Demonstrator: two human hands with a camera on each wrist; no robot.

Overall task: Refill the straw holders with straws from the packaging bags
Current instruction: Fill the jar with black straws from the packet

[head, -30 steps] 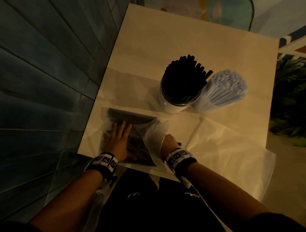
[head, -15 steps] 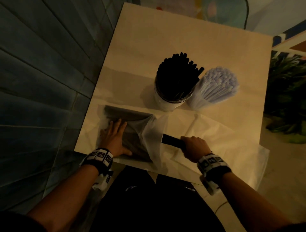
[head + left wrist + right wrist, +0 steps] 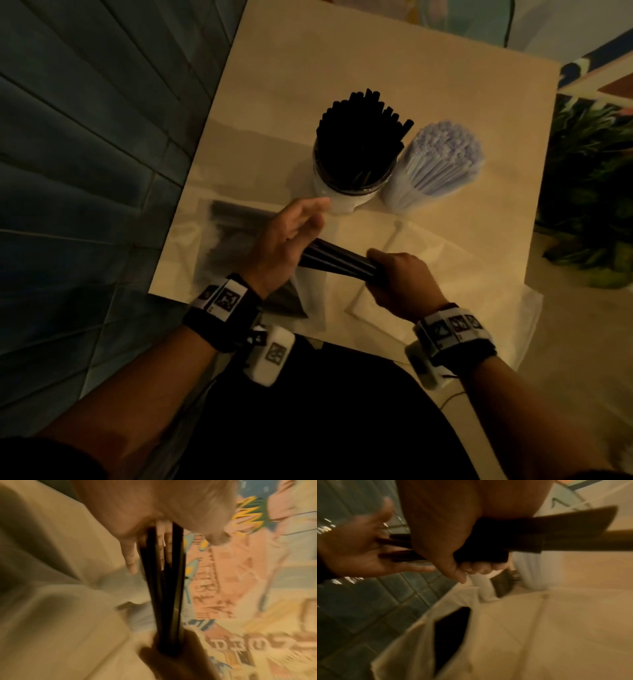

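Straws (image 3: 337, 262) bunched in my right hand (image 3: 402, 281), fist clamped round them above the surface (image 3: 376, 68); left hand (image 3: 284, 246) flat-fingered against their ends. Both holders (image 3: 346, 202) look near full, bag (image 3: 236, 250) part-full; this bunch not yet in.

- 2 holders mid-table (image 3: 274, 85), side by side, touching: straw holder (image 3: 346, 195) left, w/ straws (image 3: 359, 137) standing in it; wrapped-straw holder (image 3: 435, 168) right
- packaging bag (image 3: 233, 240) lies near-left of table, in front of left holder
- 2nd bag (image 3: 462, 274) flat at near-right, overhanging table edge
- straw bundle (image 3: 339, 262) above bags, between left hand (image 3: 284, 243) & right hand (image 3: 400, 277)
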